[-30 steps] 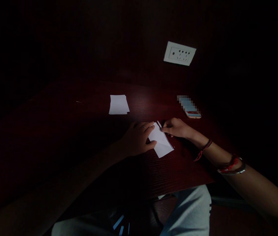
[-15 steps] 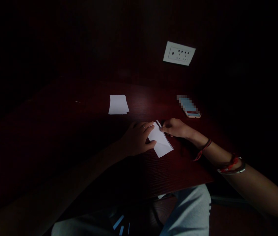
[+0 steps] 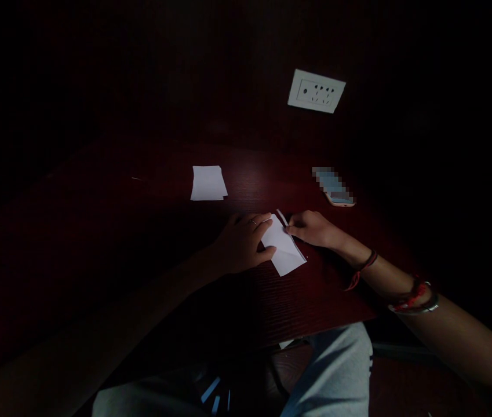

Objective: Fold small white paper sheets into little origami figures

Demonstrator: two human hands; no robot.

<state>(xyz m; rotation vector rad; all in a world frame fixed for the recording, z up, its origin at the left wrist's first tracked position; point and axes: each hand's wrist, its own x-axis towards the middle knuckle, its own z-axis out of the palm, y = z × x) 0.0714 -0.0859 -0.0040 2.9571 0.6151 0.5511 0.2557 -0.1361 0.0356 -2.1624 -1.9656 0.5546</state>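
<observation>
I see the white sheet on the table, front-right of the paper stack, the left hand resting on it, fingers spread, the right hand pinching a narrow strip.

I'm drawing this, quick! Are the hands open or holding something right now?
Left hand: open, spread on the white paper.
Right hand: closed, seemingly pinching the narrow white strip at the paper's edge.

Dim room, dark-red wood-grain table.
White socket plate on near-black wall behind; faint light patch toward table's far side.
</observation>
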